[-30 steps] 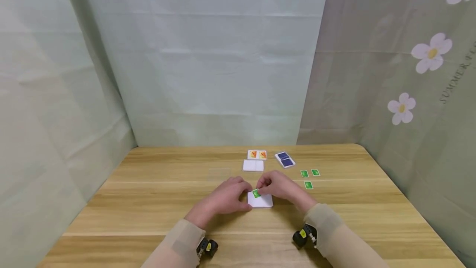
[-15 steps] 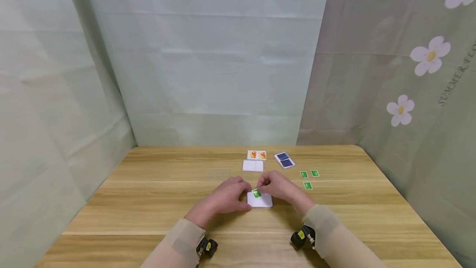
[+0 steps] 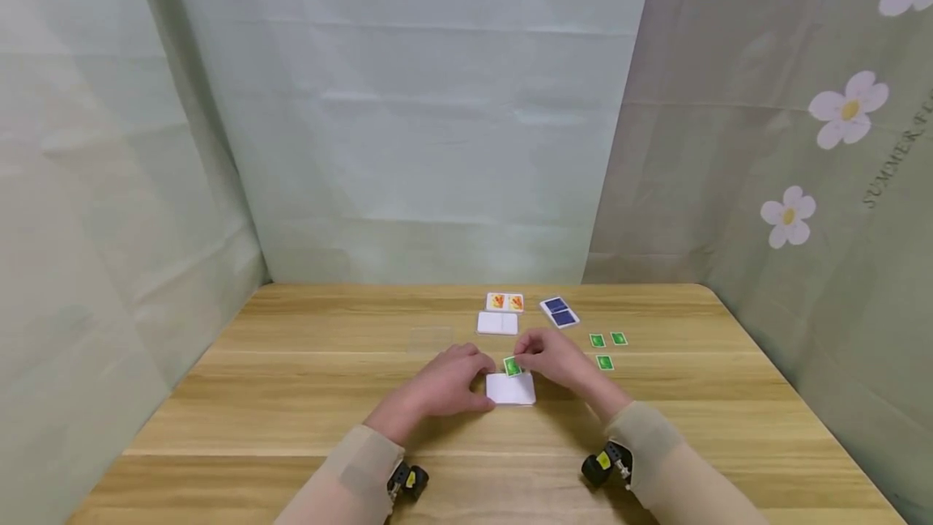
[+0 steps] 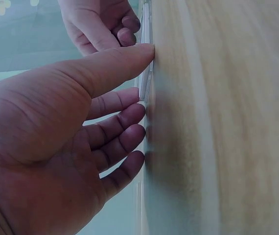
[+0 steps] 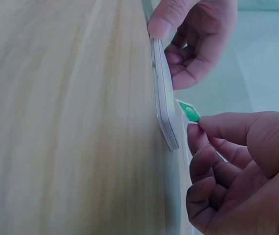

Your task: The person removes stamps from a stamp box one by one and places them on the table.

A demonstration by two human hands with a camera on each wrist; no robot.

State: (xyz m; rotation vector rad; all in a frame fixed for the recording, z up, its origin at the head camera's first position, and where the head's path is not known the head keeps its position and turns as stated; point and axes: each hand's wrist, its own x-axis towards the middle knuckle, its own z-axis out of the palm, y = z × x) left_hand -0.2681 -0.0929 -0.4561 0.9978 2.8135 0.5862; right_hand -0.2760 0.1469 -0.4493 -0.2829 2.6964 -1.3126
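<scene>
Left hand [image 3: 445, 383] steadies the white sheet [image 3: 510, 389]; right hand [image 3: 557, 359] pinches a green sticker [image 3: 513, 366] just peeled; three stickers [image 3: 607, 347] already lie aside on the surface [image 3: 291, 395].

Green card [image 3: 513, 366]: print too small to read in head view; in right wrist view only a green corner [image 5: 190, 112] shows, rest behind the right hand's [image 3: 555, 357] fingertips.

White tile [image 3: 510, 389]: left edge under the left hand [image 3: 446, 383]; seen edge-on from both wrists, face not visible.

Orange tile [image 3: 504, 301], blue tile [image 3: 559, 312], three loose green cards [image 3: 604, 362]: designs too small to make out.

Left hand cut off by frame edge in left wrist view [image 4: 56, 161]. Curtain lettering [image 3: 896, 152] cut at right edge.
</scene>
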